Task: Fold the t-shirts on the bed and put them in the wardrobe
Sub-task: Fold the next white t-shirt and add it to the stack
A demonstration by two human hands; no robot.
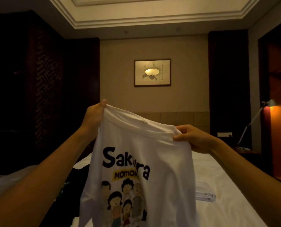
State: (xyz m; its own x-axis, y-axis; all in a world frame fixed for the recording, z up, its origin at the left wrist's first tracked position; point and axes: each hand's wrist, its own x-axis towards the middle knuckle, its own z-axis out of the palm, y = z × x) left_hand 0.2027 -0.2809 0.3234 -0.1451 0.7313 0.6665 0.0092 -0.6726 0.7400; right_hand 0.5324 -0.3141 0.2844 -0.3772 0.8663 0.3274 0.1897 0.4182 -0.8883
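Note:
A white t-shirt [166, 161] with dark lettering and a cartoon print hangs in the air above the bed [226, 185], print side toward me. My left hand [94, 114] pinches its upper left shoulder, raised higher. My right hand [195, 139] pinches the upper right shoulder, lower down. A dark garment [77, 179] lies on the bed behind the shirt at the left. A folded white garment [205, 193] rests on the sheet at the right.
A dark wardrobe [43, 82] with a carved panel stands along the left wall. At the right are a desk lamp [267, 105], a bedside table [246, 151] and a lit wooden alcove. A framed picture [152, 72] hangs above the headboard.

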